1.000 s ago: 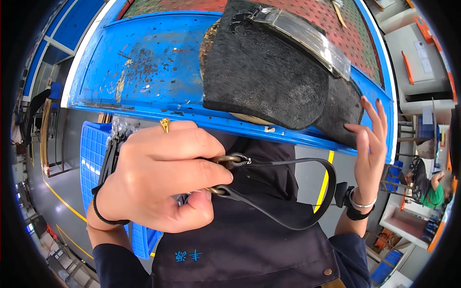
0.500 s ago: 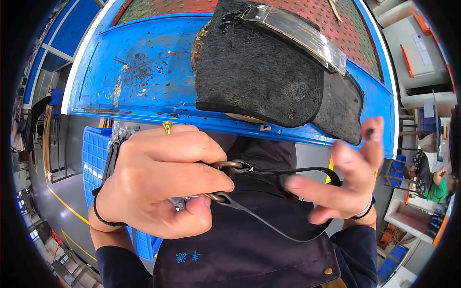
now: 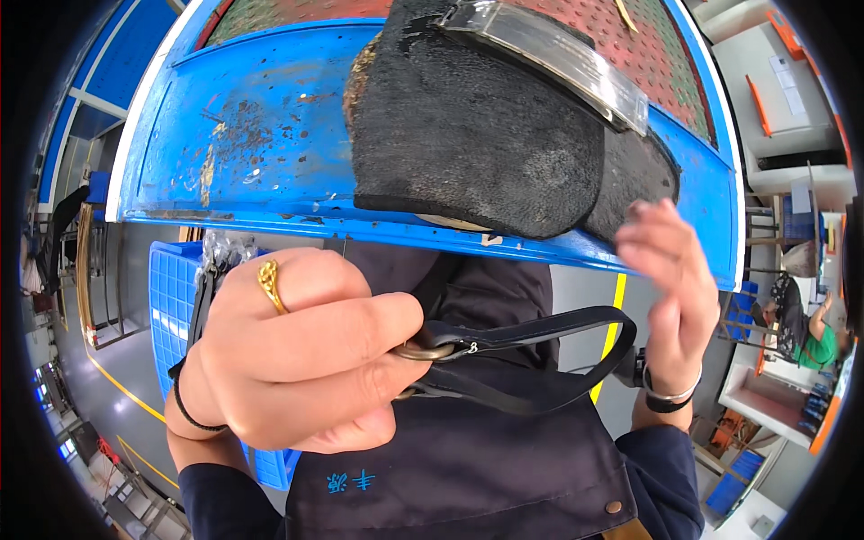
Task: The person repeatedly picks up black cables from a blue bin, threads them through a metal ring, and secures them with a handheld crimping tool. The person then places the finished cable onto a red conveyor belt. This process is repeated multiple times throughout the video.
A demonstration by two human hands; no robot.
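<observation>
My left hand (image 3: 306,355) is closed in a pinch on a narrow black strap (image 3: 576,319) at its end fitted with brass-coloured metal rings (image 3: 425,352). From those fingers the strap bows out to the right in a loop, in front of a dark apron (image 3: 468,459). My right hand (image 3: 670,292) is up beyond the loop, fingers apart and blurred, not touching the strap. One of its fingertips looks dark. Above the hands, a worn black pad (image 3: 477,126) lies on the blue workbench (image 3: 261,171), with a clear plastic-like strip (image 3: 558,63) across it.
A blue plastic crate (image 3: 173,301) stands left of my lap, with clear plastic bags and black straps at its rim. Red and green textured matting (image 3: 666,67) covers the bench's far part. At far right a person in green (image 3: 817,342) is near shelving. Yellow lines mark the floor.
My right hand has drawn away from the strap and moved up. The strap's loop has swung wider and higher, and my left hand has turned slightly while keeping its pinch.
</observation>
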